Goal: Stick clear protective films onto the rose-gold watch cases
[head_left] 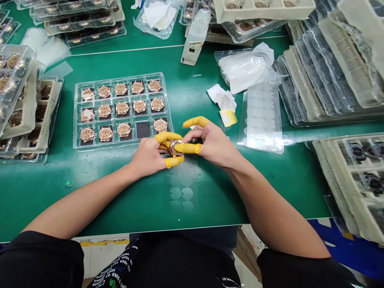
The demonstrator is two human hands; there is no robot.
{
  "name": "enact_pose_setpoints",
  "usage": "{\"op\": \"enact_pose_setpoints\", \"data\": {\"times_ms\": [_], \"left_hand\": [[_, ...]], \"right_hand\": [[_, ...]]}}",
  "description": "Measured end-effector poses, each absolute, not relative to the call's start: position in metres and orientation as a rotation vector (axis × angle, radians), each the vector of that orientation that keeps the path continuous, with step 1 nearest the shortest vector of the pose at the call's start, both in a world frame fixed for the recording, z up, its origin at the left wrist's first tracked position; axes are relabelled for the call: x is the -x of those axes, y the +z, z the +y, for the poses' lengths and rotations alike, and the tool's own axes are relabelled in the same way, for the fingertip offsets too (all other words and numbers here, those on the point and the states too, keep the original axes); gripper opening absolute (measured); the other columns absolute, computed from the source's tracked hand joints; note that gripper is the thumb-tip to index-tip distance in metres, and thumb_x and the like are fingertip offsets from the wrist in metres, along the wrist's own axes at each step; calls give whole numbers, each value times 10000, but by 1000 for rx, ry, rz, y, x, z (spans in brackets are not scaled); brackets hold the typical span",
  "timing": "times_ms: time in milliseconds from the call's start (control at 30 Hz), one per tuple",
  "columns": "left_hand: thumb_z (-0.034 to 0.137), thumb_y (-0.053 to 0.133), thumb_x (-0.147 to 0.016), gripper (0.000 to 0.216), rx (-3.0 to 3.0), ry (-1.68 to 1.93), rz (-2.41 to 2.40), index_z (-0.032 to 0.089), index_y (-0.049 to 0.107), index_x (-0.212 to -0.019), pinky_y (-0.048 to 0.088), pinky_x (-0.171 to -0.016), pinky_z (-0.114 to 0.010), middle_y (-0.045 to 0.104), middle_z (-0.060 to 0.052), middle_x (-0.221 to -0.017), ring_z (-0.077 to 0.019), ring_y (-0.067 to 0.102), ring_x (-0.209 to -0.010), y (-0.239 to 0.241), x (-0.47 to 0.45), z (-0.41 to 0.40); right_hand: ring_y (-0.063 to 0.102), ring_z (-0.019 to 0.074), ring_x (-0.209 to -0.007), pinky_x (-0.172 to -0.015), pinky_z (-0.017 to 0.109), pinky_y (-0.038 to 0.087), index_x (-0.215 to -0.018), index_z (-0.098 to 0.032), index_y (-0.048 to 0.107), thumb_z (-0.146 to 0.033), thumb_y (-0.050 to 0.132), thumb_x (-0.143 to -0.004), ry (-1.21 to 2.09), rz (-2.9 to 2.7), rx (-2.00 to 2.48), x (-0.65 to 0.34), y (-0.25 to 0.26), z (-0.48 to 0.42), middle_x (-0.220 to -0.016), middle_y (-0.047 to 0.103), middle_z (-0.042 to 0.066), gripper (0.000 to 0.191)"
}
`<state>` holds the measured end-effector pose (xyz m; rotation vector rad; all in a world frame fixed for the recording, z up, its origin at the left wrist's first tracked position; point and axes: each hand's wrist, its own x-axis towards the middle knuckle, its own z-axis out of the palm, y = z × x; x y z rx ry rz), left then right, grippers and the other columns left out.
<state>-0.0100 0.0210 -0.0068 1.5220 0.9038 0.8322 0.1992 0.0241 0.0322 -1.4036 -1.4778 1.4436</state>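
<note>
My left hand [150,154] and my right hand [211,144] meet over the green table, both wearing yellow finger cots. Between their fingertips they pinch a rose-gold watch case [176,147], held just above the table. Right behind them lies a clear plastic tray [76,116] with several rose-gold watch cases in its cells. One cell [143,129] in the front row holds only a dark pad. My right index finger sticks up, away from the case.
Stacks of filled trays [21,104] stand at the left and back left. A clear sheet of round stickers [261,120] and plastic bags [246,66] lie right of my hands. Empty beige trays [330,68] are piled at the right. Several round stickers [181,194] lie near the front edge.
</note>
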Motion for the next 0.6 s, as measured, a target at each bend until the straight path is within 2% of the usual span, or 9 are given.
{"op": "enact_pose_setpoints", "data": {"times_ms": [67,133,200,233,367,500,600], "left_hand": [[276,897,-700,547,-1484,852,964,185,738,-1215,694,-875,-293,810,-22,-960,-150,790,-835,-6,10,21],[275,902,-690,560,-1470,865,1018,192,743,-1221,691,-872,-285,813,-31,-996,-154,792,-862,-5,9,22],[258,890,-690,544,-1463,867,1056,199,750,-1212,688,-866,-279,810,-27,-995,-148,788,-857,-4,8,23],[246,882,-691,537,-1455,865,1067,202,751,-1210,686,-866,-276,807,-23,-991,-143,785,-853,-4,8,23],[212,878,-673,547,-1392,870,1070,198,746,-1204,683,-857,-273,798,-18,-965,-134,775,-836,-3,7,25],[227,910,-641,588,-1326,877,1053,185,736,-1200,684,-845,-286,802,-31,-979,-146,777,-831,-3,7,25],[212,900,-638,561,-1324,863,1015,182,746,-1176,673,-819,-264,799,-29,-972,-140,771,-821,-2,7,25]], "right_hand": [[638,236,-901,-867,433,460,-1079,-250,698,-603,882,-749,1097,-1565,1477,-205,27,26,-910,743,37,517],[612,285,-1026,-934,487,421,-1048,-255,758,-598,802,-839,616,-1601,1600,-214,16,31,-999,740,74,404],[572,328,-1065,-925,514,389,-1012,-260,804,-590,789,-848,269,-1631,1714,-226,3,38,-1006,726,100,368],[563,336,-1052,-913,517,378,-1003,-264,821,-579,790,-847,203,-1667,1754,-231,-3,42,-975,721,105,353],[555,259,-834,-870,487,376,-894,-272,842,-535,750,-898,258,-1759,1753,-236,-10,46,-759,681,65,278],[546,202,-724,-785,421,410,-862,-273,798,-544,749,-909,358,-1800,1436,-215,8,32,-784,715,39,280],[542,192,-719,-736,397,359,-862,-273,778,-451,716,-950,276,-1960,1177,-198,17,22,-757,698,29,208]]}}
